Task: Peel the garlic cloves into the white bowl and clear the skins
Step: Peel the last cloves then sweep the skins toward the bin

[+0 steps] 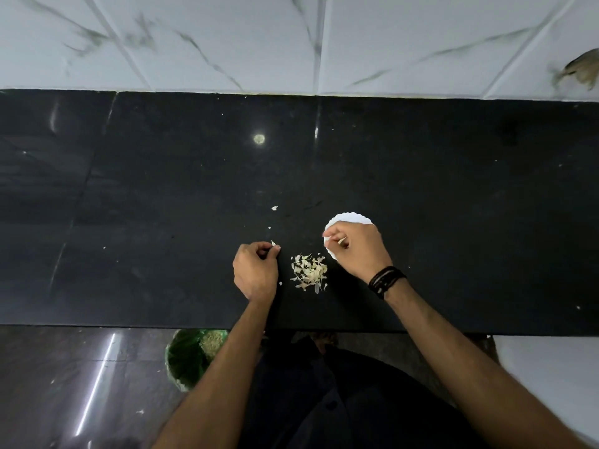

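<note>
Garlic skins heaped on a black counter between two working hands.

Nearest, at 7 o'clock below the counter edge, stands a green bin point(186, 358). On the black counter point(129, 205) the left hand point(256, 270) has its fingers curled together, pinching a small pale scrap point(273, 243). At its 3 o'clock lies the pile of skins point(309, 272). At 1 o'clock from the pile, the right hand point(356, 249), closed on a thin skin piece point(342, 240), covers much of the white bowl point(351, 218). A stray flake point(274, 208) lies farther out at 11 o'clock.

one white bowl point(348, 218), one skin pile point(309, 272), two hands point(256, 270)
</note>
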A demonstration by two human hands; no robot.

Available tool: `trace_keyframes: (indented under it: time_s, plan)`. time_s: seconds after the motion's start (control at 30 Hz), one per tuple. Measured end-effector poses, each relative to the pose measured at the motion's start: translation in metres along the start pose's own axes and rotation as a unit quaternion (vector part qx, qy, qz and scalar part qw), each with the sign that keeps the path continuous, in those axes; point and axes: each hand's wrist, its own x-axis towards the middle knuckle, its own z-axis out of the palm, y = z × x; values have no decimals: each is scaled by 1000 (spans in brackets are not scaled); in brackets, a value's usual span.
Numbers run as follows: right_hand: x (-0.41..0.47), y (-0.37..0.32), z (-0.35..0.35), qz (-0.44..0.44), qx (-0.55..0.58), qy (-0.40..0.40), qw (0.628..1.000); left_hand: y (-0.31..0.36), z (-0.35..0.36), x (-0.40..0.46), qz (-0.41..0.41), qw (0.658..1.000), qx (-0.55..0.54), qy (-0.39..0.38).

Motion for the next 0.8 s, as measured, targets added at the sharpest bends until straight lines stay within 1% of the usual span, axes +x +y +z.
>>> trace_keyframes:
  time_s: [0.17,0.23,0.3,0.43,0.57,0.67,0.8]
  plan:
    - [10,-31,38,-45,-1,-32,998,0,0,1,8,1000,-12,-2]
    - [19,-46,55,-59,-20,-49,997,-4,-2,5,19,999,-38,-9]
    - [30,-55,71,-51,-51,-68,995,-9,-6,8,12,997,-73,-6]
    - [40,-55,91,-32,-95,-78,992,-15,-14,10,2,995,-98,7]
    - [36,-46,99,-70,-133,-76,986,-19,-17,14,6,995,-103,8]
    - [29,-38,95,-81,-108,-62,989,-14,-17,21,16,994,-105,7]
    - [22,-29,82,-23,-2,-35,999,-2,-11,30,66,995,-73,-13]
